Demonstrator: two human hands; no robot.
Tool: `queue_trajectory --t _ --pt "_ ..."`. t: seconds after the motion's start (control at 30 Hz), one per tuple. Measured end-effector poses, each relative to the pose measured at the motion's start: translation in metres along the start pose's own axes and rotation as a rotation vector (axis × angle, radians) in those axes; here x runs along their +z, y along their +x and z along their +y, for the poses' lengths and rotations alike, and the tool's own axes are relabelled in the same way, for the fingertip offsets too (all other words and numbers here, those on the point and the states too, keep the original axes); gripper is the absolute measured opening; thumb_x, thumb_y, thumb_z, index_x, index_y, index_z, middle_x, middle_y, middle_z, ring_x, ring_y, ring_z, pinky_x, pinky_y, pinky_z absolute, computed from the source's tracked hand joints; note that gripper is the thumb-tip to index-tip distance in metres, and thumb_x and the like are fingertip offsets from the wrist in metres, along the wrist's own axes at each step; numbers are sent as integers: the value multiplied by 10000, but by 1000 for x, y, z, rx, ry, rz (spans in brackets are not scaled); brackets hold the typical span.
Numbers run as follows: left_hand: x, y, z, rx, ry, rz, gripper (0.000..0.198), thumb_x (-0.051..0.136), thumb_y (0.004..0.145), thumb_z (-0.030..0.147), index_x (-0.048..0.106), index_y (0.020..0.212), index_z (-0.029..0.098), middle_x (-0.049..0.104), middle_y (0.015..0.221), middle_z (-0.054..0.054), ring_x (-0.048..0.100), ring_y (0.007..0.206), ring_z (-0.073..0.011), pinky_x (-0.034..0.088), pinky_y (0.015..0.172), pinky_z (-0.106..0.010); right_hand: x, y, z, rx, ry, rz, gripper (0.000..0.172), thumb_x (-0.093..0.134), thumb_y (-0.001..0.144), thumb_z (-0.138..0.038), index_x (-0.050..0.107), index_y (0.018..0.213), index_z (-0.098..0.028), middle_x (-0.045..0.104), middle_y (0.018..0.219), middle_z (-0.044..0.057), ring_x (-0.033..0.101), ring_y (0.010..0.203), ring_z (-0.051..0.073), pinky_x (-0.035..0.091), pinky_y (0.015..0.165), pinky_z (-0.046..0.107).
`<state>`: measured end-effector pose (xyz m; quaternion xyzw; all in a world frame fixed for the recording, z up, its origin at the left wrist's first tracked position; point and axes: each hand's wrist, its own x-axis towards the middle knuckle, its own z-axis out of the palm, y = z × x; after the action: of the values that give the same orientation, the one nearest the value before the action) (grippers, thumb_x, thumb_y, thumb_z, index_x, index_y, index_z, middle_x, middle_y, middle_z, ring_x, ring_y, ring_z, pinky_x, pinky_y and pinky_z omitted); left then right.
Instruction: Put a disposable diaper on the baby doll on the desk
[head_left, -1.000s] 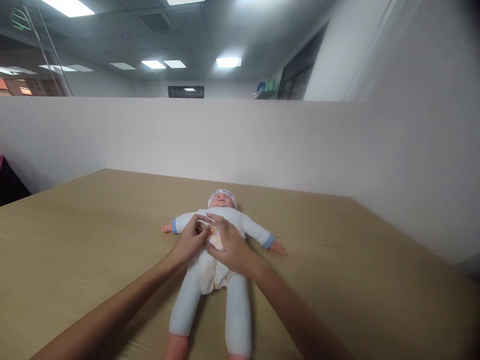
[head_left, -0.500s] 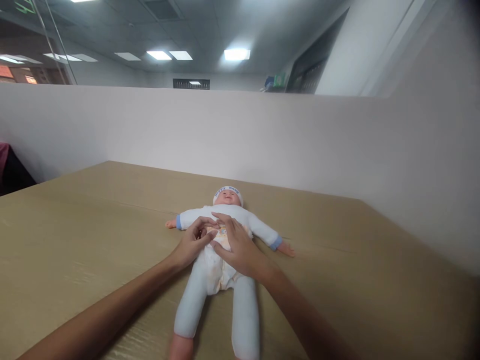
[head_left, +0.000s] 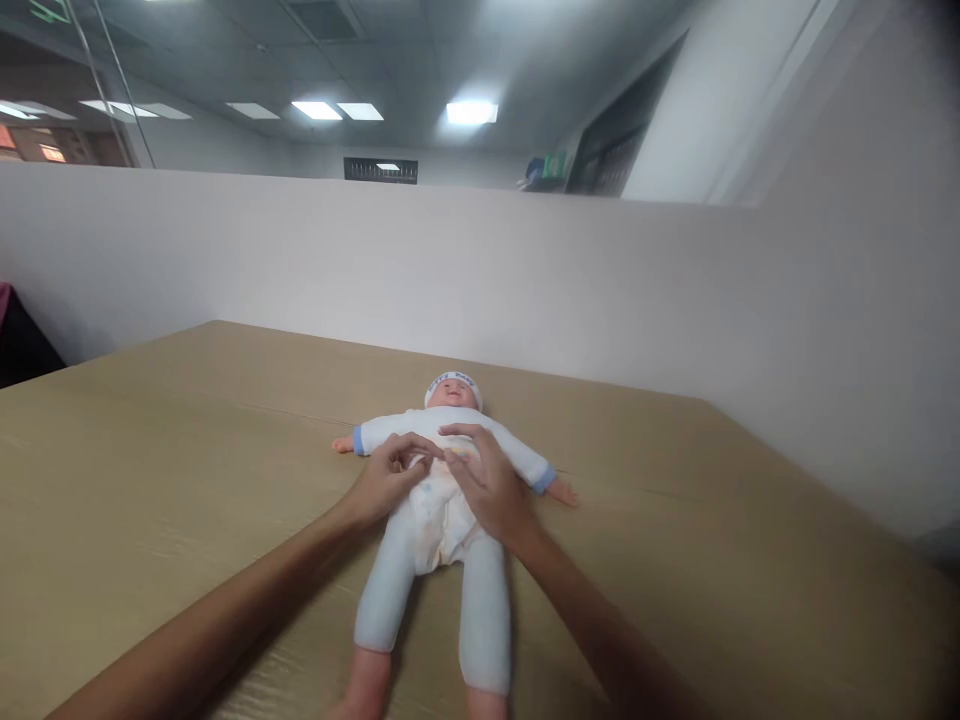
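Note:
A baby doll (head_left: 450,425) lies on its back in a white suit with blue cuffs and a lettered white headband. Around its hips, over the suit, is a white printed diaper (head_left: 439,520). My left hand (head_left: 394,475) rests at the left side of the diaper's waist, fingers curled and thumb drawn in on its upper edge. From the right, my right hand (head_left: 491,485) arches over the doll's belly. Its thumb and fingers are apart, and the thumb tip is close to my left fingertips. The hands partly hide the diaper's waist.
The doll lies on a wide tan tabletop (head_left: 187,450). A pale low wall (head_left: 337,270) stands behind the table, with glass above it, and another wall rises at the right. A dark object (head_left: 26,340) is beyond the table's left edge.
My right hand has shifted slightly up and right, its fingers lifting off the diaper's front. My left hand stays at the waist. The view has moved slightly, showing more of the doll's lower legs.

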<state>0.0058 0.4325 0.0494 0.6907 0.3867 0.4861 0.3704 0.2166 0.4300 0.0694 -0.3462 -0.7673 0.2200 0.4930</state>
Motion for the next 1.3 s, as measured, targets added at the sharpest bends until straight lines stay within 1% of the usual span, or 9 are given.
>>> queue_trajectory --t 0.1,0.23,0.33,0.43,0.63,0.87,1.03,1.17,1.3 --pt "-4 -19 29 51 190 58 232 657 1063 422 817 1119 264 803 1194 -57 633 1068 -264 469 935 -391 -11 -21 -35 7 -32 115 139 544 1109 -291 677 1129 -258 748 1138 33 703 1125 218 524 1027 367" --pt "-2 -71 58 46 294 18 231 594 1106 447 752 1150 284 775 1164 -37 624 1049 -252 459 930 -390 -13 -82 -84 -73 -147 -104 177 558 1058 -185 650 1184 -269 736 1126 17 696 1068 202 518 971 329" --pt "4 -107 57 -33 433 -83 192 571 1114 413 706 1181 294 754 1183 -27 624 1067 -258 431 968 -411 -5 -130 -91 -231 -253 -280 179 641 976 -233 658 1154 -249 742 1056 28 691 980 243 519 873 356" --pt "9 -121 43 -67 543 -85 153 560 1107 360 658 1196 284 745 1189 -24 639 1099 -270 373 1053 -457 -9 -155 -78 -76 -355 -397 210 628 938 -159 686 1119 -248 751 1052 32 697 972 252 526 852 367" --pt "21 -105 31 -94 686 -11 360 720 1000 592 639 1055 245 743 1018 -31 641 990 -305 292 1088 -518 -37 -139 -52 259 -574 -319 250 618 1020 -230 717 1250 -230 765 1088 97 695 1049 341 519 945 501" --pt "22 -90 25 -104 647 -84 367 706 1018 533 643 839 219 722 958 -25 624 994 -285 311 995 -446 -23 -113 -43 383 -490 -259 236 649 1066 -331 697 1263 -212 749 917 41 695 921 298 462 925 469" --pt "17 -92 23 -62 504 -128 326 660 1047 532 693 932 229 722 1104 -53 607 1120 -302 381 1008 -419 -16 -108 -38 304 -495 -188 92 687 1022 -297 704 1078 -226 720 998 48 680 920 273 454 864 423" --pt "15 -95 23 -56 419 -132 303 626 1064 520 716 1015 235 721 1123 -67 579 1110 -303 430 1016 -424 -10 -111 -40 205 -397 -149 147 674 1001 -259 670 1144 -226 700 1260 97 682 1131 299 499 961 430" --pt "15 -95 18 -130 394 -117 352 636 1045 573 711 1055 229 687 1067 -59 574 1044 -294 452 967 -421 -3 -111 -43 271 -362 -202 261 677 984 -291 606 1226 -223 743 1196 92 710 1124 318 523 952 436"
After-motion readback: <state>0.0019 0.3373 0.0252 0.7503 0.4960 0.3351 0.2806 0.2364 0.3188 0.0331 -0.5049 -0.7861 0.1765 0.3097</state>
